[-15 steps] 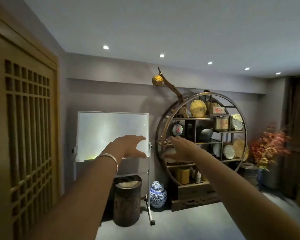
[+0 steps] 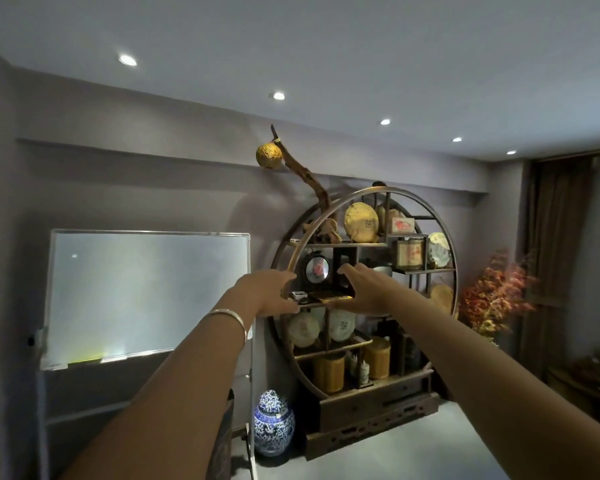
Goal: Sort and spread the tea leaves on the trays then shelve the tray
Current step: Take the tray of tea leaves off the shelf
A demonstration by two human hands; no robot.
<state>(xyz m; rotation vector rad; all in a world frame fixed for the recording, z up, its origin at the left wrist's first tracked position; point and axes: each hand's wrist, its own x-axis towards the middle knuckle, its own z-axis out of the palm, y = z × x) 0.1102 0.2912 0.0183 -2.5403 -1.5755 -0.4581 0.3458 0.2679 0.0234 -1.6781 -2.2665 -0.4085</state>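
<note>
1. In the head view, we held both arms stretched out toward the round display shelf (image 2: pixel 362 271) standing against the far wall, right of the whiteboard (image 2: pixel 146 296).
2. Our left hand (image 2: pixel 274 292), with a bangle (image 2: pixel 229 322) on its wrist, was at the left rim of the shelf's ring, its fingers (image 2: pixel 286 277) spread apart and curled around nothing that we could see.
3. Our right hand (image 2: pixel 364 289) was just right of it, palm down, its fingers (image 2: pixel 347 270) also apart and clamped on nothing.
4. Between the two hands, on the middle ledge, lay a small flat dark-and-gold piece (image 2: pixel 333 295). We could not tell whether it was a tea tray; it looked too small and too dim to name.
5. No tea leaves showed anywhere in this view, and no tray was in either hand, so we judged the task's things to be out of sight.
6. The flat piece lay with its long axis running left to right along the ledge, just below and between the fingers of both hands. The right hand looked slightly nearer, its thumb side almost at the piece's right end.
7. We judged that any coming move turned on closing both hands inward on that ledge from either end.
</note>
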